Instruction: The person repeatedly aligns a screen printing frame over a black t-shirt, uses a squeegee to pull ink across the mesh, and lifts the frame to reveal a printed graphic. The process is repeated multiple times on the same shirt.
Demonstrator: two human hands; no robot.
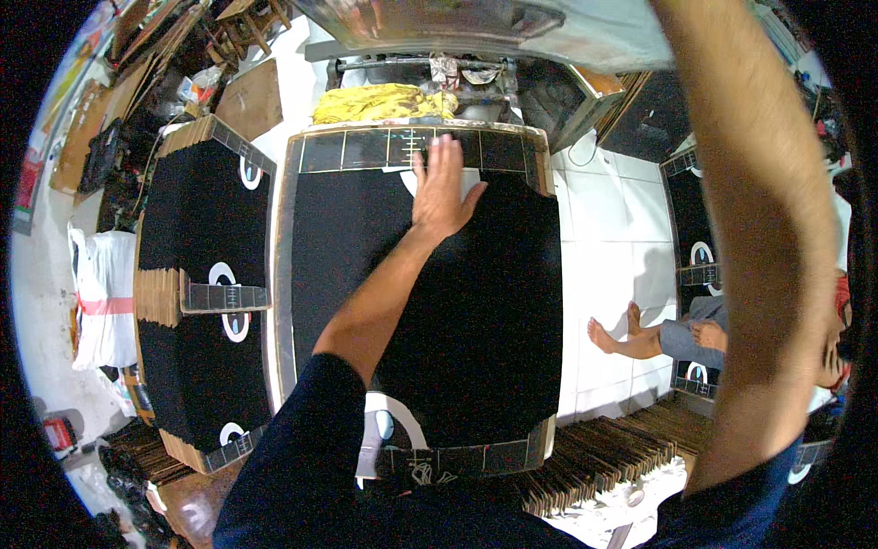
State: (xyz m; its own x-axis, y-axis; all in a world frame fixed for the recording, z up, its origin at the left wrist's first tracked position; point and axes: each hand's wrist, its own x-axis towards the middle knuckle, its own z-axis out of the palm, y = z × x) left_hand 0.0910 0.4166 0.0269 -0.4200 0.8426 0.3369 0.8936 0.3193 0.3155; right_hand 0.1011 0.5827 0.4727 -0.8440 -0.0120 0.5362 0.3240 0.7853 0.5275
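Far left: a white bag (105, 334) with a pink stripe stands against the wall side. Next to it is a stack (157, 297) of boards, topped with black pieces (197, 224) bearing white-and-blue prints (222, 274).

Centre: a black cloth (476, 320) lies flat on a board (285, 247), directly before the wearer. A dark band (508, 154) with pale lines crosses its upper end; a white print (409, 416) sits at its lower left corner. A yellow cloth (380, 103) lies crumpled beyond the board.

The left hand (444, 188) is open, palm down, fingers extended, over a second white print (470, 177) at the cloth's upper edge. It grips nothing.

Right of centre: closely packed panels (604, 457) stand on edge below the white tiled floor (594, 229). Another person's bare feet (600, 337) and grey shorts (681, 340) show beyond.

Far right: further black pieces (690, 215), partly hidden, appear to be of the same type. The right forearm (777, 229), raised and blurred, crosses them; its hand lies outside the view, so its state cannot be told.
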